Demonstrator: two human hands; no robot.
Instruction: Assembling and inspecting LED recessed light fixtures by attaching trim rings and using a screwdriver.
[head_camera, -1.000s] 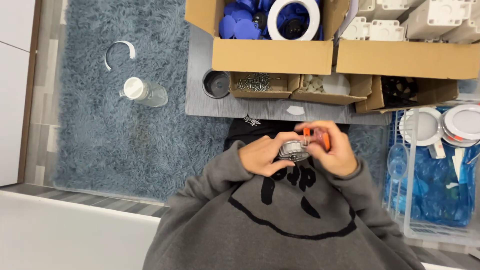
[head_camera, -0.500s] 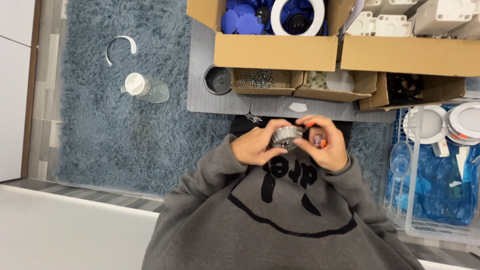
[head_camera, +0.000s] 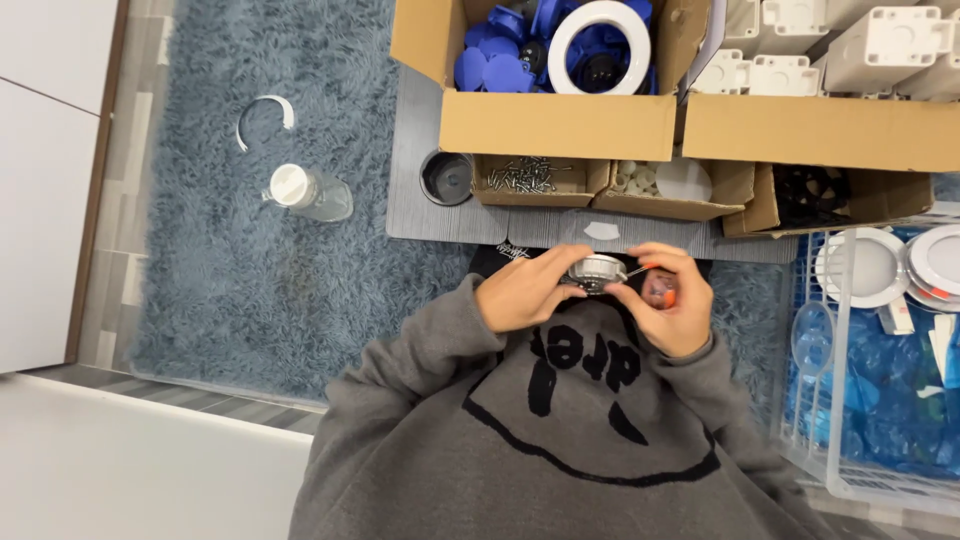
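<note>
a home room turned into a small assembly spot: beyond the hands lies a shaggy blue-grey rug (head_camera: 200, 260) on the floor, with a low grey board (head_camera: 440, 215) carrying cardboard boxes (head_camera: 555, 120) of blue plastic parts, white housings (head_camera: 890, 40) and loose screws (head_camera: 525, 175); to the right of the hands a clear crate (head_camera: 800, 400) holds round white lamp fittings (head_camera: 870, 265)

Two hands (head_camera: 525, 293) (head_camera: 670, 300) — one round metal fitting (head_camera: 596, 270); one clear bottle (head_camera: 310, 192); two big cardboard boxes (head_camera: 556, 122) (head_camera: 820, 130) — one dark cup (head_camera: 447, 177)
</note>
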